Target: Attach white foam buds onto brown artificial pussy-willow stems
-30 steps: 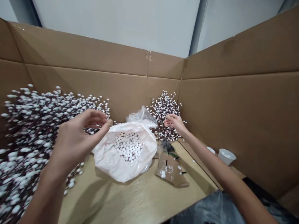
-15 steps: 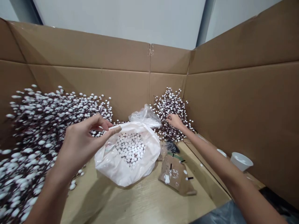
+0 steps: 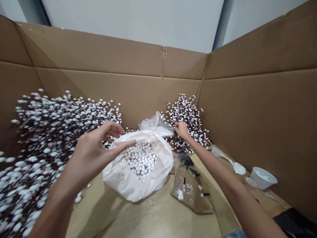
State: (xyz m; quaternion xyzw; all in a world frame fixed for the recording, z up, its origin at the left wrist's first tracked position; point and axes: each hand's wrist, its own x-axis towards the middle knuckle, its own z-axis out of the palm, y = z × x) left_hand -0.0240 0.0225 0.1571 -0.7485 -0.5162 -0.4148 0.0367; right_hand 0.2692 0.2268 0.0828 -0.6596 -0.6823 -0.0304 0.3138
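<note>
Above the left rim of a white plastic bag (image 3: 116, 185), my left hand (image 3: 99, 145) is open, thumb and fingers apart with nothing visible between them. Small white balls (image 3: 141, 160) fill the bag's mouth. My right hand (image 3: 182, 129) is closed in a pinch at the left front of a smaller bunch of white-berried stems (image 3: 184, 109). What its fingertips hold is too small to make out. A large heap of similar dark stems with white berries (image 3: 59, 115) lies to the left, partly behind my left hand.
Cardboard walls (image 3: 99, 53) surround the table (image 3: 138, 218). Behind the white bag lies a clear plastic bag (image 3: 156, 125). A brown cardboard piece (image 3: 190, 191) with white smears and black strips lies on the right. Past my right forearm are a translucent cup (image 3: 264, 178) and a white-coated spoon (image 3: 239, 168).
My left thumb and fingers have spread apart from a near pinch. My right hand has shifted slightly left relative to the stem bunch. The view has turned a little left.
</note>
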